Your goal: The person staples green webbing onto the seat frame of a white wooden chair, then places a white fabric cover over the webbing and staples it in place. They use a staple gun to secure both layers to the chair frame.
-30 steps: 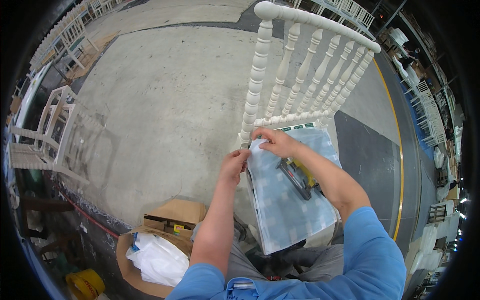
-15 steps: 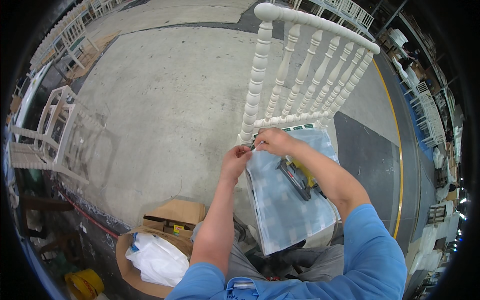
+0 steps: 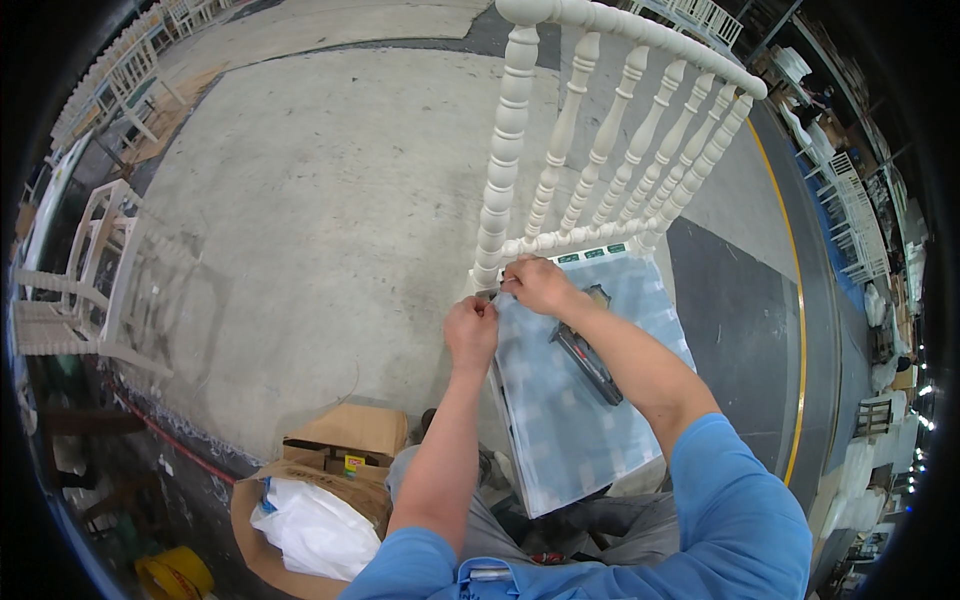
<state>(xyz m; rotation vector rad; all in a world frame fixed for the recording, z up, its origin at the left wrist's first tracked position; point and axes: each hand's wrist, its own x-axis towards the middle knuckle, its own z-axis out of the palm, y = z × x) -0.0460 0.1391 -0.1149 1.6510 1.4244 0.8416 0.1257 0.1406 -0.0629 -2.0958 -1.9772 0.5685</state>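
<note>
In front of me stands a white chair (image 3: 508, 130) with a back of turned spindles. A thin light-blue sheet (image 3: 570, 450) with a faint pale check covers its seat. At the seat's back left corner, close to the left post, my left hand (image 3: 470, 332) pinches the sheet's edge. Just beyond it my right hand (image 3: 543, 287) is closed on the same corner, its fingertips partly hidden. A dark staple gun (image 3: 590, 368) lies on the sheet, partly covered by my right forearm. Green strips (image 3: 594, 253) show along the seat's back edge.
An open cardboard box (image 3: 255, 535) with a white plastic bag (image 3: 315, 530) stands by my left leg. Another pale chair (image 3: 115, 270) is at the left, a yellow bucket (image 3: 175, 575) at lower left. Rows of white chairs (image 3: 858, 225) line the far right.
Both hands stay at the corner, drawn closer together, the right a little lower. The staple gun's yellow part, visible before, is now mostly behind my right forearm. The view has shifted slightly.
</note>
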